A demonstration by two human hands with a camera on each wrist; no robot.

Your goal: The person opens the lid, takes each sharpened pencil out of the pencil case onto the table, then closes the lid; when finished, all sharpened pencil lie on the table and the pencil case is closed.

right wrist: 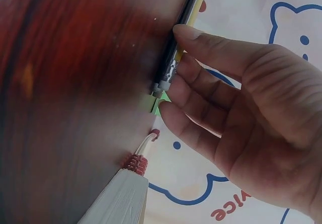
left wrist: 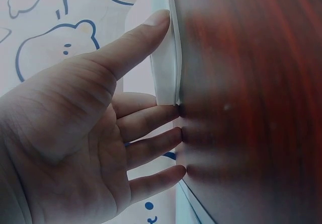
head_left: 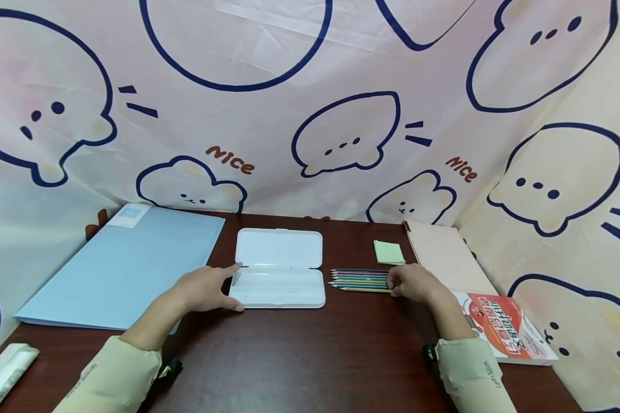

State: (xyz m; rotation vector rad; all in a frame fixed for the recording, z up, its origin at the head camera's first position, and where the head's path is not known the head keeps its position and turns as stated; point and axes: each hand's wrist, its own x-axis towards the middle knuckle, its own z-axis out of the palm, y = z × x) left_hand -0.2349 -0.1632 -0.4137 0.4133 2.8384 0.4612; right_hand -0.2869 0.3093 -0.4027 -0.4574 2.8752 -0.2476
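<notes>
A white pencil case [head_left: 279,287] lies opened flat on the dark wooden table, its lid folded back and its tray bare inside. My left hand [head_left: 206,288] touches the case's left end, thumb at the front corner and fingers extended along the side; in the left wrist view the thumb [left wrist: 151,25] rests against the white edge. To the right of the case, several coloured pencils [head_left: 359,279] lie side by side, tips pointing left. My right hand [head_left: 413,282] holds their right ends between thumb and curled fingers. The right wrist view shows the thumb [right wrist: 188,32] pressed on a pencil [right wrist: 168,65].
A light blue folder [head_left: 134,258] lies at left, a white patterned box [head_left: 5,370] in front of it. Green sticky notes [head_left: 388,252] sit behind the pencils. At right are a spiral notebook [head_left: 449,252] and a red-and-white book [head_left: 506,327]. Printed cloth [head_left: 268,126] hangs behind.
</notes>
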